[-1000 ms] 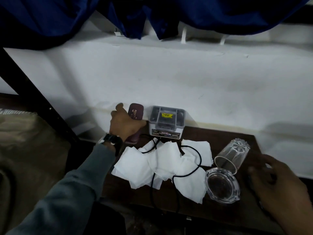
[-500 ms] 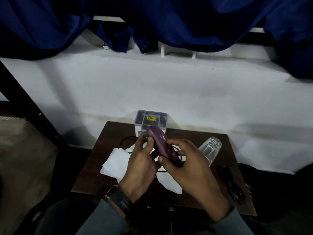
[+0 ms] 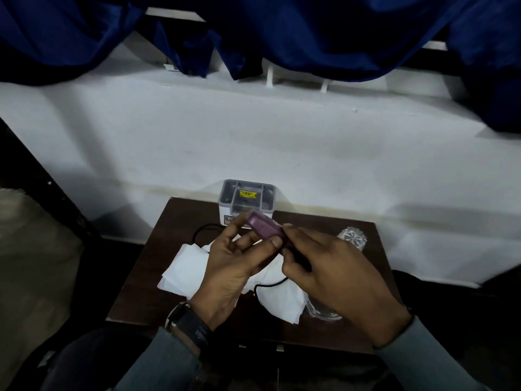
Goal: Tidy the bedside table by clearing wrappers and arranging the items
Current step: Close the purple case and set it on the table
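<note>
A small maroon device (image 3: 265,228) is held above the dark brown bedside table (image 3: 158,249) by both hands. My left hand (image 3: 234,263) grips its far end from the left. My right hand (image 3: 332,275) pinches its near end, where a dark part sticks out. Under the hands lie several white tissue sheets (image 3: 186,269) with a black cable (image 3: 205,230) looped across them. A grey box with a yellow label (image 3: 246,200) stands at the table's back edge. A clear glass (image 3: 352,238) lies on its side at the right. A clear ashtray (image 3: 321,311) is mostly hidden by my right hand.
The white wall (image 3: 253,142) runs behind the table, with dark blue curtains (image 3: 282,32) hanging above. A dark bed frame post (image 3: 42,176) slants at the left, next to bedding (image 3: 28,263). The table's front edge lies close to my wrists.
My left hand lifted the maroon device from beside the grey box to above the table's middle, and my right hand joined it. The view pulled back.
</note>
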Action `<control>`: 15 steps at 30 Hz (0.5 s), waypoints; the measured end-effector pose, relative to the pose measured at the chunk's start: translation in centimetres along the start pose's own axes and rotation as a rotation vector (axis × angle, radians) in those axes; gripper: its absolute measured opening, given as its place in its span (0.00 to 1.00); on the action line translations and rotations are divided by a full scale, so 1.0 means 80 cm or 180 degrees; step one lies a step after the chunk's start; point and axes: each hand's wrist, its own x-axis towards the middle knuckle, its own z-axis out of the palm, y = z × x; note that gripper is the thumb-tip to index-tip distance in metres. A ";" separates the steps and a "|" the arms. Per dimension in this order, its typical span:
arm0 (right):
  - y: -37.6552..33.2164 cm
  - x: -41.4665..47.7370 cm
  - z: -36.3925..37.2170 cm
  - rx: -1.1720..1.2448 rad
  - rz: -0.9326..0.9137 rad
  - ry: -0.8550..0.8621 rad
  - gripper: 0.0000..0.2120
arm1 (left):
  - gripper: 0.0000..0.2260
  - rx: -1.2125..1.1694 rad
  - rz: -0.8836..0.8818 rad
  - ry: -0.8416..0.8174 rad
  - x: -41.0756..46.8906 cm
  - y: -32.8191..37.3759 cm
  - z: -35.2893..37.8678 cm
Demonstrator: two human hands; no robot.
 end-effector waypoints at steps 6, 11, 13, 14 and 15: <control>-0.005 0.000 0.000 -0.1046 -0.0366 -0.0320 0.24 | 0.41 -0.0043 0.0094 0.0122 -0.001 -0.002 0.006; -0.001 0.001 0.007 -0.1262 -0.0512 -0.0356 0.29 | 0.46 -0.0380 0.0114 0.0297 -0.005 -0.003 0.016; -0.002 0.001 0.009 -0.1270 -0.0482 -0.0365 0.31 | 0.44 -0.0399 0.0117 0.0342 -0.006 -0.005 0.017; -0.002 0.002 0.010 -0.1268 -0.0453 -0.0390 0.32 | 0.43 -0.0398 0.0120 0.0354 -0.007 -0.006 0.017; -0.003 0.003 0.010 -0.1225 -0.0437 -0.0427 0.32 | 0.42 -0.0395 0.0123 0.0356 -0.008 -0.007 0.017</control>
